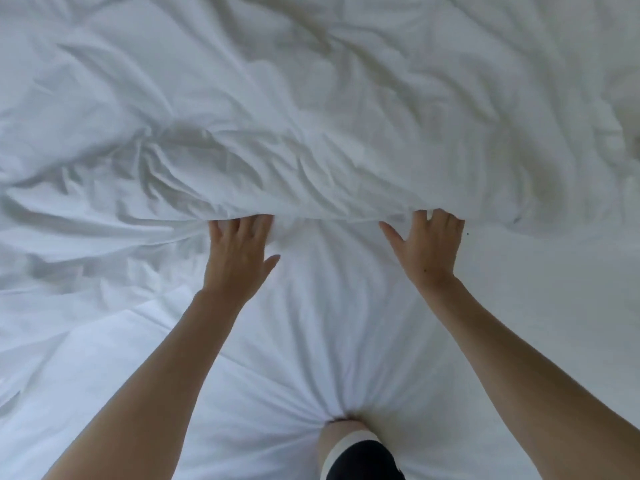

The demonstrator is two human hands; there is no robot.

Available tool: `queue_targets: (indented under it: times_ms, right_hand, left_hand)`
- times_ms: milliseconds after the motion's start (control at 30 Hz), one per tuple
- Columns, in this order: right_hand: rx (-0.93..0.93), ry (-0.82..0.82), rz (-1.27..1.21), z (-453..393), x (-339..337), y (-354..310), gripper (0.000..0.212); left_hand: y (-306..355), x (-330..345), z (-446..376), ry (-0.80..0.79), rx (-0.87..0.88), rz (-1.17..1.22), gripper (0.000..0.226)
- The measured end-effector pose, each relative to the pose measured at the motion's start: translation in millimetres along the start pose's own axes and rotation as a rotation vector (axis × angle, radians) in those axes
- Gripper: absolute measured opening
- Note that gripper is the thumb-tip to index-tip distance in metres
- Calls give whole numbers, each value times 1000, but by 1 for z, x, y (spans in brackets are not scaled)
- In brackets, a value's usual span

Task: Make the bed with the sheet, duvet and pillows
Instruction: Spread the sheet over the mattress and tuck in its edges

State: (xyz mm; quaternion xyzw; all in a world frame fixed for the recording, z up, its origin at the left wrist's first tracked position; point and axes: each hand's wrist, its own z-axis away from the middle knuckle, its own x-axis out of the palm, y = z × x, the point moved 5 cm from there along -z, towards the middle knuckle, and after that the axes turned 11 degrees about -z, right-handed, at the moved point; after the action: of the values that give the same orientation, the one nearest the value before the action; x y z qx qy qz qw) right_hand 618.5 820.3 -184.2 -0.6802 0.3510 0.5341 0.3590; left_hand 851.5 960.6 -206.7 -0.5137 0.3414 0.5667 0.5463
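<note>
The puffy white duvet [311, 140] is spread across the far part of the bed, and its near edge runs from side to side, right at the fingertips. The flat sheet [519, 323] lies under the arms. The left hand [239, 252] and right hand [427, 245] are both pushed against that edge, about equally near. The fingers look tucked under the fold, but it cannot be told if the duvet is gripped or only pressed. A knee [346, 433] is pressed into the sheet. No pillows are seen, and the bed's edges are cut off.
</note>
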Motion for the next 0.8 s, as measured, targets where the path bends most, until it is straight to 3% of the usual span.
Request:
queue_targets:
  times_ms: [100,233,300,367,467,500,567,633,667,700,733,800]
  right_hand:
    - [49,-146,-32,-37,23,-8,56]
    - [52,-423,-125,-47,61,-12,33]
    - [105,-461,-101,-40,70,-3,45]
    - [123,-368,-65,-33,72,3,49]
    - [199,-301,-32,-34,70,-8,24]
    - [256,-340,-91,-34,69,-14,18]
    - [316,-312,-302,-33,68,-27,25]
    - [308,-120,-360,-30,61,-33,21]
    - [353,24,-369,-30,59,-25,14]
    - [484,57,-425,-31,57,-14,19]
    - [550,-30,-386,-27,70,-4,26]
    - [435,-66,-348,-25,69,5,29]
  left_hand:
    - [-2,21,-24,-10,-30,49,72]
    - [-6,36,-42,77,-52,67,59]
    - [-7,37,-41,148,-55,65,51]
    - [-9,32,-39,211,-74,80,43]
    - [-10,16,-33,292,-78,121,32]
    - [-9,11,-32,299,-73,146,31]
    - [-7,5,-28,280,-84,195,33]
    - [-3,6,-18,273,-119,213,37]
    - [0,7,-11,289,-122,213,38]
    - [4,7,-5,316,-107,208,39]
    - [8,6,3,348,-85,204,39]
    - [18,0,21,385,-66,206,39]
